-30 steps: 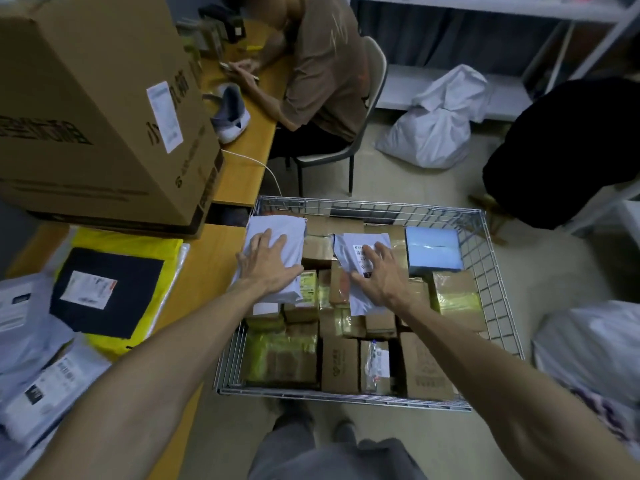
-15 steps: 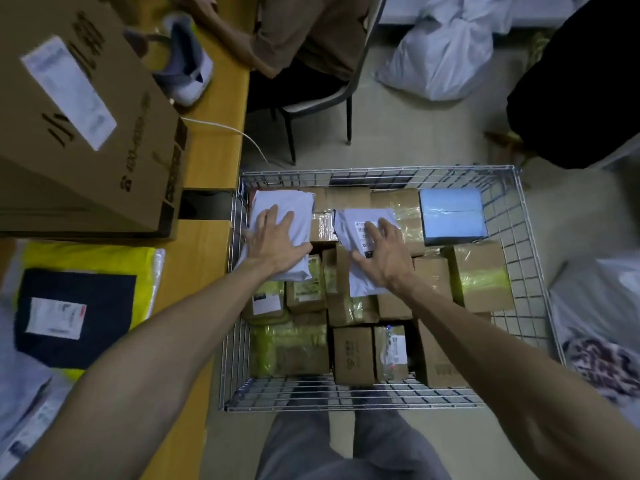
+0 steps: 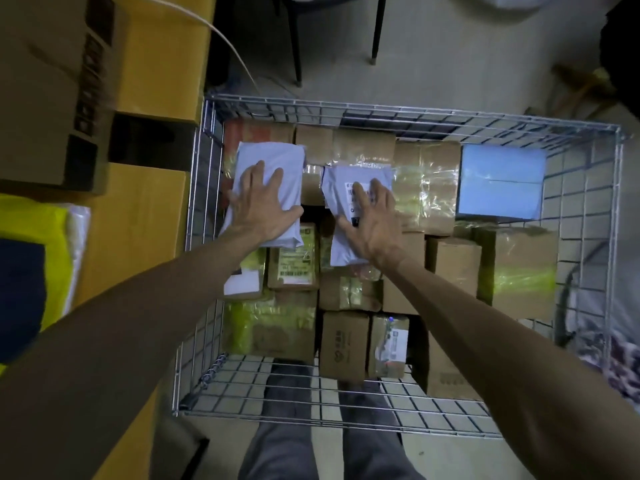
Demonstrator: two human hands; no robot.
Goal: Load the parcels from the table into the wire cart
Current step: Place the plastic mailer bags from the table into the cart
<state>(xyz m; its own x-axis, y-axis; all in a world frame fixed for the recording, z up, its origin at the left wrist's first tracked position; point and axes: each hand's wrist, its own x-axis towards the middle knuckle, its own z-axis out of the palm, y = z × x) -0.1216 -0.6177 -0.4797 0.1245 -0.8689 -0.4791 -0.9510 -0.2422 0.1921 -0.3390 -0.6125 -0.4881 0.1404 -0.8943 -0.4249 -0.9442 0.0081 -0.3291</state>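
The wire cart (image 3: 585, 216) stands on the floor beside the wooden table (image 3: 138, 209), packed with several brown cardboard parcels (image 3: 516, 271). My left hand (image 3: 263, 206) lies flat, fingers spread, on a white poly mailer (image 3: 273, 157) at the cart's far left. My right hand (image 3: 374, 223) presses flat on a second white mailer with a printed label (image 3: 346, 181) near the middle. Both mailers rest on top of the boxes. A pale blue box (image 3: 498, 181) sits at the far right.
A big cardboard box (image 3: 52, 91) stands on the table's far part, a yellow and dark mailer (image 3: 31, 258) at its near left. Chair legs (image 3: 375, 29) and a white cable (image 3: 228, 39) lie beyond the cart. A patterned bag (image 3: 616, 351) sits on the right.
The view has tilted down and closer over the cart. Both hands stay flat on the two white mailers, which have settled slightly lower on the boxes.
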